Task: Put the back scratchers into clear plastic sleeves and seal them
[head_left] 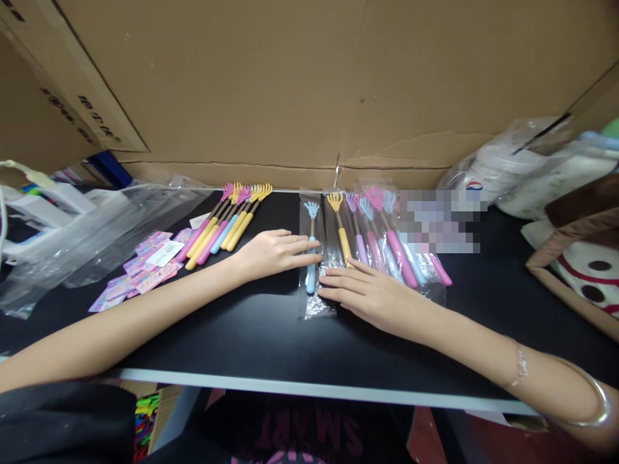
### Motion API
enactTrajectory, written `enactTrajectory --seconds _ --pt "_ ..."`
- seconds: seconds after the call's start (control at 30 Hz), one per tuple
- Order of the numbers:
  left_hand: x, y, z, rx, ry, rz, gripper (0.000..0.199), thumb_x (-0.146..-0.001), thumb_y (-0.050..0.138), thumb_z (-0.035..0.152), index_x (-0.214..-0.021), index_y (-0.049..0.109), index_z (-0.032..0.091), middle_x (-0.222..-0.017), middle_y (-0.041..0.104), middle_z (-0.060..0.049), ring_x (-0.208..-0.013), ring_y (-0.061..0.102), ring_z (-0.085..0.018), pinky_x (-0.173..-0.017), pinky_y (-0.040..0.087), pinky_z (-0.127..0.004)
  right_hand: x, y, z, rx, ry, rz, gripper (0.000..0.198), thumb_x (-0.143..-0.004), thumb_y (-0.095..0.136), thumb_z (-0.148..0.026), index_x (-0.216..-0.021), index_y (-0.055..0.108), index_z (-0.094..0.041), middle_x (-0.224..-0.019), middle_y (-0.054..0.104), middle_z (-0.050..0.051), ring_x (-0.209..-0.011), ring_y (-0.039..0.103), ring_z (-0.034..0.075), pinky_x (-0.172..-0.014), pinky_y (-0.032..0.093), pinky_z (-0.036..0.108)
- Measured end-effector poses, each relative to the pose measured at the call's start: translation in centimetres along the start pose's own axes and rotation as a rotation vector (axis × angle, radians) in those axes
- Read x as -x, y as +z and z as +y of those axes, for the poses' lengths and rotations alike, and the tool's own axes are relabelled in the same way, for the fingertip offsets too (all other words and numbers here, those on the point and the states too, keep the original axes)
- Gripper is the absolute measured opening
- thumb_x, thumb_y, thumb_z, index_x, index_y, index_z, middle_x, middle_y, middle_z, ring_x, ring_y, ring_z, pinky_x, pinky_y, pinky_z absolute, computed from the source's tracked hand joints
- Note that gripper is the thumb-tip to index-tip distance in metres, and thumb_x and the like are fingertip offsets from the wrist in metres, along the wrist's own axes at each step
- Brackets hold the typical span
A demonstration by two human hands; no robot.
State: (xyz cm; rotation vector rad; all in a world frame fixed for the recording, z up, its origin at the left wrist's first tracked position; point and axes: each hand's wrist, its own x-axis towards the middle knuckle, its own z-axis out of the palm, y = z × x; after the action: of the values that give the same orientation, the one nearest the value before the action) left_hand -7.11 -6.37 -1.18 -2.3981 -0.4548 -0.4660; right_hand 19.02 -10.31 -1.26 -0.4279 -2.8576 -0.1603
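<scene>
A blue back scratcher (pixel 310 261) in a clear plastic sleeve lies in front of me on the black tabletop. The fingertips of my left hand (pixel 273 253) rest on it from the left, stretched out flat. From the right, my right hand (pixel 365 291) reaches to the lower part of the sleeve, fingers extended. Under and beside the right hand lie several bagged back scratchers (pixel 397 254) in yellow, purple, pink and blue. Left of my left hand several unbagged back scratchers (pixel 225 225) lie side by side, claws pointing away from me.
Printed pink-purple cards (pixel 140 267) are scattered at left, near a heap of clear plastic sleeves (pixel 97 232). A cardboard wall (pixel 314 84) closes off the back. At right are a bagged cup (pixel 505 167) and a white bag with brown handles (pixel 590 270).
</scene>
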Motion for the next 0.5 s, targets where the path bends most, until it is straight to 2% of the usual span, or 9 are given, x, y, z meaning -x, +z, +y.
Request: enactTrajectory --seconds 0.13,0.27,0.37,0.5 --pt "-0.3 0.0 0.1 0.096 -0.096 -0.072 0.026 -0.095 0.047 0.02 -0.114 0.064 0.026 -0.119 0.068 0.0 -0.095 0.069 -0.011 -0.077 0.052 -0.021 0.0 0.1 0.1 -0.04 0.042 -0.004 0.032 -0.096 0.043 -0.013 -0.122 0.059 -0.017 -0.128 0.063 0.007 -0.126 0.052 0.021 -0.108 0.039 0.049" --pt "-0.1 -0.9 0.5 0.127 -0.144 -0.124 0.029 -0.096 0.044 0.025 -0.119 0.062 0.025 -0.125 0.065 -0.002 -0.102 0.067 -0.013 -0.084 0.051 -0.024 -0.2 -0.1 0.0 -0.052 0.055 0.002 0.03 -0.096 0.042 -0.014 -0.121 0.06 -0.015 -0.128 0.063 0.007 -0.125 0.054 0.021 -0.108 0.039 0.049" --pt "0.1 -2.0 1.3 0.109 -0.099 -0.09 0.026 -0.097 0.044 0.029 -0.116 0.062 0.023 -0.122 0.066 -0.001 -0.107 0.065 -0.015 -0.085 0.049 -0.027 -0.3 -0.3 0.0 -0.045 0.052 0.017 0.03 -0.095 0.044 -0.015 -0.122 0.059 -0.015 -0.127 0.064 0.006 -0.123 0.055 0.021 -0.108 0.039 0.048" --pt "0.0 -3.2 2.6 0.072 -0.023 0.027 0.019 -0.095 0.05 0.035 -0.098 0.064 0.023 -0.105 0.072 0.003 -0.095 0.067 -0.013 -0.082 0.047 -0.026 -0.3 -0.3 0.0 -0.027 0.054 0.028 0.032 -0.094 0.046 -0.014 -0.123 0.058 -0.015 -0.124 0.066 0.007 -0.12 0.057 0.02 -0.107 0.041 0.046"
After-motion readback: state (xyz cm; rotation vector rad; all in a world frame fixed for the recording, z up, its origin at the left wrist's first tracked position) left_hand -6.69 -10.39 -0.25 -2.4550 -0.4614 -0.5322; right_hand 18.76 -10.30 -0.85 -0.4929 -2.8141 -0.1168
